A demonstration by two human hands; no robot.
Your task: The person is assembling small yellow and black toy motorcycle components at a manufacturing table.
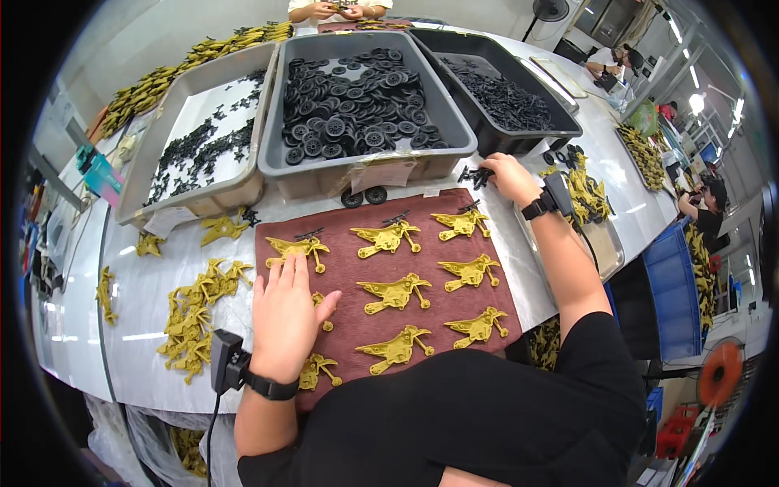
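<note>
My left hand lies with its fingers stretched out over a yellow plastic toy part on the maroon cloth. Its fingertips touch or nearly touch the part, and the palm partly covers another below. Beyond the cloth's far right corner, my right hand has its fingers closed at some small black plastic pieces; one appears pinched, though the fingertips hide its shape. Several matching yellow parts lie in rows on the cloth. Slim black pieces sit at the tops of the far-row parts.
Behind the cloth stand a grey bin of black wheels, a grey bin of small black parts and a dark bin of black pieces. Loose yellow parts lie left. Two wheels rest before the middle bin. A person sits opposite.
</note>
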